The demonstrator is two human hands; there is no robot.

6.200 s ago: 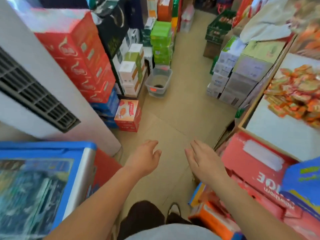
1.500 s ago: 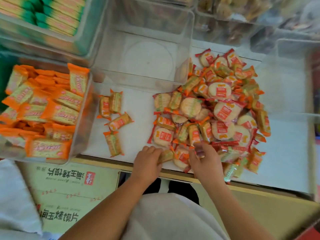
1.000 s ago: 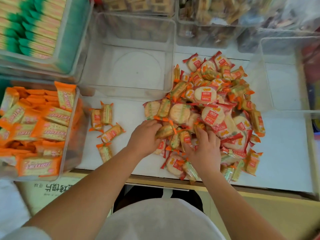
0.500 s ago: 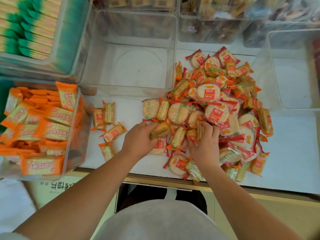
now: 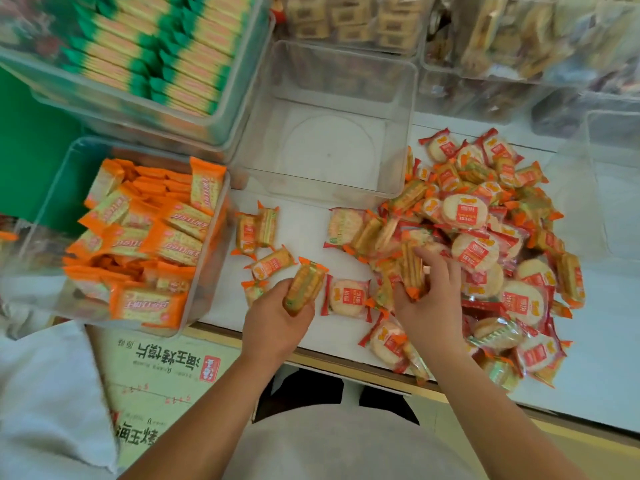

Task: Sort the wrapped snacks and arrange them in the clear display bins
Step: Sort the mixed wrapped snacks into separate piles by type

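A heap of wrapped snacks (image 5: 485,237), round red-labelled crackers mixed with narrow orange-ended packs, covers the white counter (image 5: 304,230). My left hand (image 5: 273,320) grips one orange-ended pack (image 5: 304,285) just left of the heap, beside a small group of sorted orange packs (image 5: 258,233). My right hand (image 5: 429,299) holds another orange-ended pack (image 5: 412,268) at the heap's near left edge. An empty clear bin (image 5: 329,116) stands behind the counter space. A clear bin (image 5: 69,174) at the left holds several orange cracker packs.
A bin of green-ended packs (image 5: 156,46) sits at the back left. More clear bins of biscuits (image 5: 519,39) line the back, and another clear bin (image 5: 613,161) stands at the right. A printed cardboard box (image 5: 162,368) lies below the counter's front edge.
My left hand has drawn its orange pack leftward out of the heap toward the small sorted group. My right hand has lifted a pack upright from the heap. Much earlier I faced the shop aisle.
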